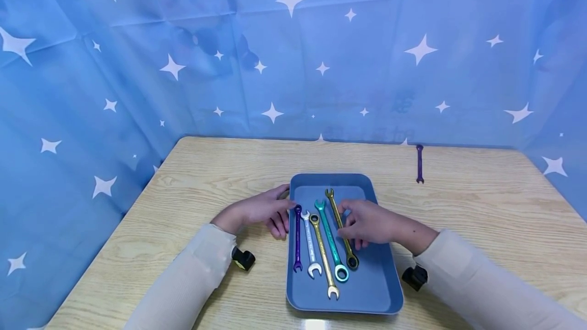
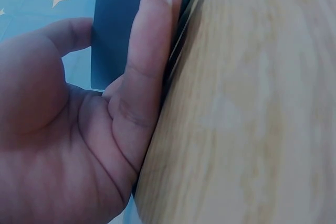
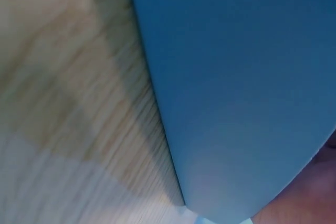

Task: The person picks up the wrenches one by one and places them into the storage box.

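Note:
A blue-grey tray (image 1: pixel 367 289) holds several combination wrenches side by side. From the left they are a purple wrench (image 1: pixel 297 238), a silver wrench (image 1: pixel 310 244), a gold wrench (image 1: pixel 323 254), a green wrench (image 1: pixel 329 236) and a dark gold wrench (image 1: pixel 347 248). My left hand (image 1: pixel 266 212) grips the tray's left wall, thumb at the rim and fingers against the outside. Inside the tray, my right hand (image 1: pixel 369 222) pinches the dark gold wrench near its middle, the thumb across its shaft. The right wrist view mostly shows the tray's outer wall (image 3: pixel 226 87), with little of that hand.
Another purple wrench (image 1: pixel 419 164) lies on the wooden table (image 1: pixel 220 167) near its far right edge. A blue curtain with white stars (image 1: pixel 293 65) hangs behind the table and along its left side.

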Motion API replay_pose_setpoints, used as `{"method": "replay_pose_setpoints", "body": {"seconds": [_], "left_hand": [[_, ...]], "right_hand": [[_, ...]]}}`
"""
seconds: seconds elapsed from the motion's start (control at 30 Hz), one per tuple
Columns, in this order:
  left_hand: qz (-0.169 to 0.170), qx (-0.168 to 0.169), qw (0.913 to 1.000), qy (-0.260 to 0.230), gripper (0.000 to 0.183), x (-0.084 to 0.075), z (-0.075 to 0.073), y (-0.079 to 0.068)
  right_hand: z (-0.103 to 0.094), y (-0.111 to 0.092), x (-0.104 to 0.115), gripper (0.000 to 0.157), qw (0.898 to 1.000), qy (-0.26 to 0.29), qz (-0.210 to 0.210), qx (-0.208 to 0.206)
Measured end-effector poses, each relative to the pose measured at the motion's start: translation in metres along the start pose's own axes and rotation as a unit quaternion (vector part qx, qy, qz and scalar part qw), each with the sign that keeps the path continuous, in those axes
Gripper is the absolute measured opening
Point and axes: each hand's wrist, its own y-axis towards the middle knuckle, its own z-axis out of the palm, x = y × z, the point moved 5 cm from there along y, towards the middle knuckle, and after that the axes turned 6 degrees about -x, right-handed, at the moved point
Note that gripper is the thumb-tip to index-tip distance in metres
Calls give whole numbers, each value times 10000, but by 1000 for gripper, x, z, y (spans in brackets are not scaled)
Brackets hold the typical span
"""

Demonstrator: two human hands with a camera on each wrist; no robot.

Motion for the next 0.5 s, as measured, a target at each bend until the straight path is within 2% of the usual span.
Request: {"method": "replay_pose_setpoints", "body": {"seconds": [0.5], "left_hand": [[-6, -4, 10000, 5, 63, 0, 0, 0]], "right_hand": [[1, 1, 3, 16, 9988, -427, 27, -258]]}}
